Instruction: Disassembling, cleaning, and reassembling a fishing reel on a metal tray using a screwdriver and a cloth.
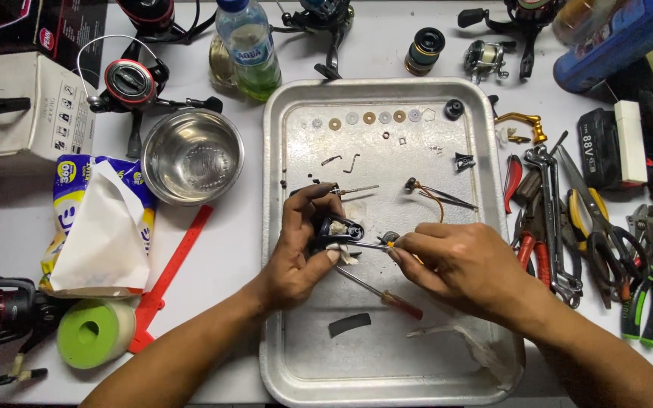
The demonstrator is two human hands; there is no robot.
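right hand (459, 264) fingers pinch small screwdriver (376, 245) | left hand (300, 249) fingers grip dark reel part (339, 227) | white box (28, 109) far-left

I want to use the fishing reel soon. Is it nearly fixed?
Not nearly. Done: small washers lie in a row at the top of the metal tray. In hand: the left hand grips a dark reel part while the right hand pokes it with a thin tool. Left: all loose parts still need refitting.
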